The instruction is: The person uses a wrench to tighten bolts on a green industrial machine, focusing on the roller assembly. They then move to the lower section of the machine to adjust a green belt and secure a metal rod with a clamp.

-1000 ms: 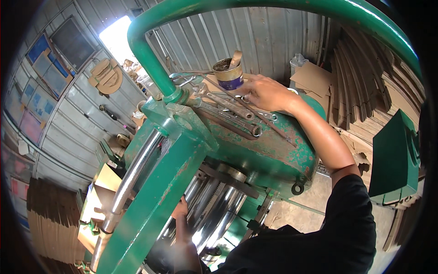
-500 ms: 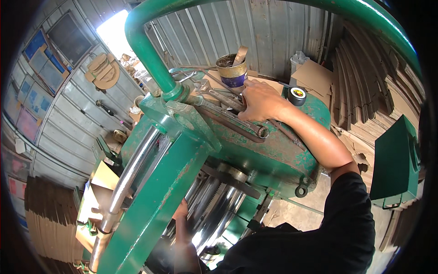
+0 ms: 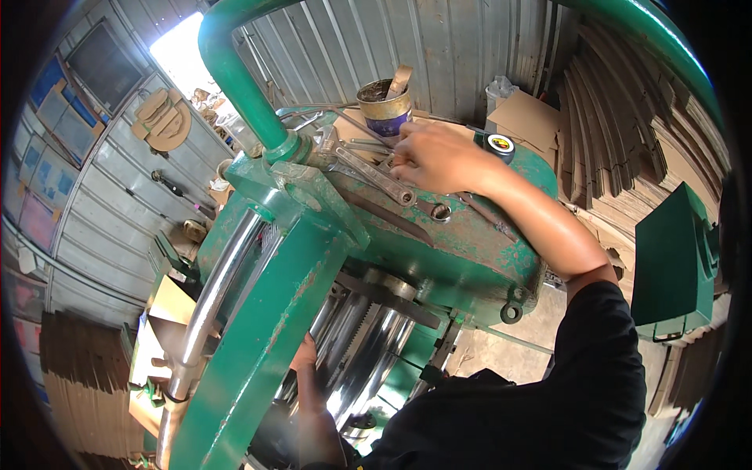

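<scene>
My right hand (image 3: 439,157) reaches over the top of a green machine (image 3: 486,235), its fingers curled down among loose tools. What lies under the fingertips is hidden. Just left of it rests an adjustable wrench (image 3: 368,174), its handle end pointing toward me. A ring-ended wrench (image 3: 440,211) lies partly beneath, and a flat rusty bar (image 3: 388,218) runs along the near side. Lower down, my left hand (image 3: 304,352) is beside the shiny metal rollers (image 3: 368,352). The green beam (image 3: 274,329) hides its fingers.
Behind the tools stands a paint-stained bucket (image 3: 384,108) with a flat stick in it. A black round container (image 3: 499,147) sits right of my wrist. A green pipe (image 3: 243,86) rises at left. Stacked cardboard (image 3: 619,117) and a green box (image 3: 670,258) are at right.
The adjustable wrench's handle end has shifted toward me and now shows clear of my right hand. That hand is slightly farther left in the picture. My left hand stays by the rollers.
</scene>
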The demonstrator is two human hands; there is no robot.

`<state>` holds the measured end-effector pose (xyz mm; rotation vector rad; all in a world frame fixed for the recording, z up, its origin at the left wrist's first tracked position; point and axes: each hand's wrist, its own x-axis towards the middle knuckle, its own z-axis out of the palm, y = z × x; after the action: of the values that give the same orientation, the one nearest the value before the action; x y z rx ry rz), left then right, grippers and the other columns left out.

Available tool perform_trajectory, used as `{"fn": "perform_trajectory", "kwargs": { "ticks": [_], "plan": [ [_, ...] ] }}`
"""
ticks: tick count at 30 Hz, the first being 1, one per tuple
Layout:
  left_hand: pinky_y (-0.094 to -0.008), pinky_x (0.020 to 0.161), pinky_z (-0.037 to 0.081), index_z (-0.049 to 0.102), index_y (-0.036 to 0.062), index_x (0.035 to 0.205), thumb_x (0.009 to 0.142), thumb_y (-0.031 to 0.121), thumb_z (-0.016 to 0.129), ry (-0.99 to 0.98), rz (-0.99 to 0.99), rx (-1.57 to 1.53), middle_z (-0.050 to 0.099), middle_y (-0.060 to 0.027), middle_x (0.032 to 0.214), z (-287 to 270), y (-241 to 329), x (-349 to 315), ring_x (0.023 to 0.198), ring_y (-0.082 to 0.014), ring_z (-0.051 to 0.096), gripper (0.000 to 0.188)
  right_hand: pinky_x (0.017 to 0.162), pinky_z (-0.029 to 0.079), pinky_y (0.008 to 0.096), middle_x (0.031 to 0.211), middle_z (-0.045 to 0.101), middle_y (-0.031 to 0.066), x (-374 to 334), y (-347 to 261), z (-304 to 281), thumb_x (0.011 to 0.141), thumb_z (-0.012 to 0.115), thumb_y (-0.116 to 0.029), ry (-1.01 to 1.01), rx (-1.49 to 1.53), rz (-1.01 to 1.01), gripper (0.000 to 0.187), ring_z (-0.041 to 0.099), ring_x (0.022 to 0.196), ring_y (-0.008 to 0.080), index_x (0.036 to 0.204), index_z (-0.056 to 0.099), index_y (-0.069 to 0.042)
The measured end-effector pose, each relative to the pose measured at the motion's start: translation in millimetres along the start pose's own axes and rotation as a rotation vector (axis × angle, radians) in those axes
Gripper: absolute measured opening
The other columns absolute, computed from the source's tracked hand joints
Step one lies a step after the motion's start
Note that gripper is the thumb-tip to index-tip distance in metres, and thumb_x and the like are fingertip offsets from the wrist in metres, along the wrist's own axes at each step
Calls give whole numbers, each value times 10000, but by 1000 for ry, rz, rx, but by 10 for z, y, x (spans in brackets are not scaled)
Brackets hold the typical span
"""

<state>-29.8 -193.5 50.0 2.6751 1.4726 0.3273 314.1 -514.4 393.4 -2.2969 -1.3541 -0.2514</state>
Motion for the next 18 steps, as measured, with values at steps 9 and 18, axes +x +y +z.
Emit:
{"fn": "perform_trajectory", "kwargs": {
  "ticks": [9,18],
  "plan": [
    [-468,1025,403,623,174,1271,933,632,421,-61,53,-122,551,-191,1343,-114,-14,1,1243,-380,514,604,905,444,401,966,675,156,-349,-114,-12,721,708,-137,-86,-458,47,200,608,1025,302,878,717,-14],
    [-498,1053,370,621,169,1276,949,630,365,-138,57,-98,518,-201,1380,-257,40,-84,1279,-388,477,620,744,510,433,795,677,196,-330,75,-74,749,673,-190,-137,-304,138,245,659,807,341,823,686,43]
  ]
}}
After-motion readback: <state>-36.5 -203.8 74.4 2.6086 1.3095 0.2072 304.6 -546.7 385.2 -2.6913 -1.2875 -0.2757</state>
